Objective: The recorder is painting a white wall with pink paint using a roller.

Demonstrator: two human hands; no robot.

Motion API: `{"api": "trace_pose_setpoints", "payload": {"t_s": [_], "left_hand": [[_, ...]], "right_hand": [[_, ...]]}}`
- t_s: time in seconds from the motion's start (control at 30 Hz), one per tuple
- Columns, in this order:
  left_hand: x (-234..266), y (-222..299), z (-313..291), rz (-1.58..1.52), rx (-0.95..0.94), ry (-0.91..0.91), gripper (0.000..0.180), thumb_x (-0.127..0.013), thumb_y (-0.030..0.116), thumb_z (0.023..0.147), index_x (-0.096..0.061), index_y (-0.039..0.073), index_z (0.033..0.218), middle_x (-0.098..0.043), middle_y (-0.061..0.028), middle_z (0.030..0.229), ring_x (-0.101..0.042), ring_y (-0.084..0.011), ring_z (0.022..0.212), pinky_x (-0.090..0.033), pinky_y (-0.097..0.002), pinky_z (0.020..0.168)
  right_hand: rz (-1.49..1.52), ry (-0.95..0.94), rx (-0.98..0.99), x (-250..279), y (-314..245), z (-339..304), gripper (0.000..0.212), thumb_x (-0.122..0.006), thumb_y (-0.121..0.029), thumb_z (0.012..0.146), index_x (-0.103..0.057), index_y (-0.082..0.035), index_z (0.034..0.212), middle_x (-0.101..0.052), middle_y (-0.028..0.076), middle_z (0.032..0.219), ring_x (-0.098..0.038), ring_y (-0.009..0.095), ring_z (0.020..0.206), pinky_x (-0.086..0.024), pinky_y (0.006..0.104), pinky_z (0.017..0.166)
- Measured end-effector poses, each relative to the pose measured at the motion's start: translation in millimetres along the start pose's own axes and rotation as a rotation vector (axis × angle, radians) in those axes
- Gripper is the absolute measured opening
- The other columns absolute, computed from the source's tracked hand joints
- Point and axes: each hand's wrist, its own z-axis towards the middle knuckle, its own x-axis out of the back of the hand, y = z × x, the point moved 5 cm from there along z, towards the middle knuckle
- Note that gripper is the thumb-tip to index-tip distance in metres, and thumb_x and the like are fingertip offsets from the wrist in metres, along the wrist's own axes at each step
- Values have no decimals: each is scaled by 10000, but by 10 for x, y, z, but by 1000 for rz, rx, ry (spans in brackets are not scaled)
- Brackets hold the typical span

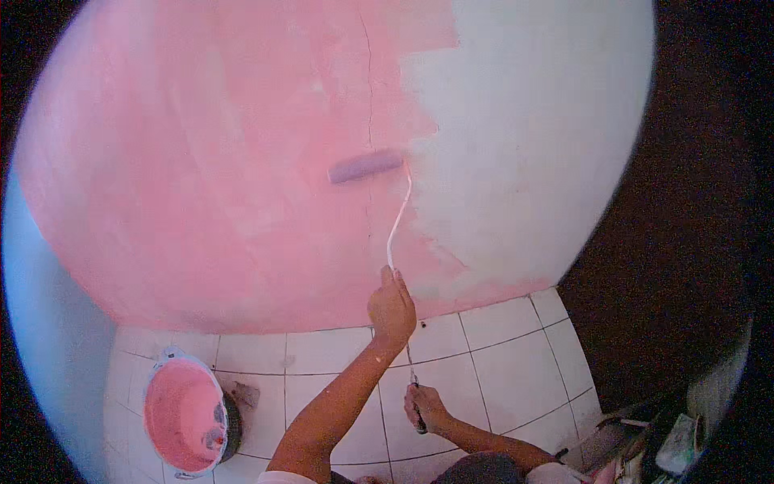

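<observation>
A paint roller with a purple-grey sleeve (367,165) rests against the wall (242,161), over pink paint near a thin vertical crack. From the sleeve's right end a bent white rod (399,214) runs down toward me. My left hand (392,308) is closed around that rod, partway along it. Lower down, my right hand (427,408) grips the roller's dark handle end. Pink covers the left and middle of the wall, with an uneven border against the whitish right part. A narrow pink strip follows the wall's foot on the right.
A dark bucket (233,427) with pink paint inside stands on the white tiled floor (330,351) at my left. Beside it is a greyish patch on the tiles. Assorted items, hard to make out, lie at the lower right next to a dark area.
</observation>
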Motion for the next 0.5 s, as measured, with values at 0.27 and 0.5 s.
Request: {"api": "trace_pose_setpoints", "payload": {"t_s": [0.27,0.5], "left_hand": [[-326,-393,-733,139,119,-305,300,-394,180,912,-439,-63,1083,-547,-213,609,-553,-377,548,-427,-477,484],[264,269,264,2,-6,4,241,-373,174,923,-459,-33,1013,-492,-208,539,-525,-387,533,-385,-465,460]], "right_hand": [[143,121,-349,-46,693,-470,426,-517,-451,863,-446,-121,604,-403,-8,466,-381,131,336,-320,288,326],[28,112,-93,-217,-417,1,331,-522,-367,886,-440,-116,687,-388,-29,469,-367,82,349,-302,240,314]]}}
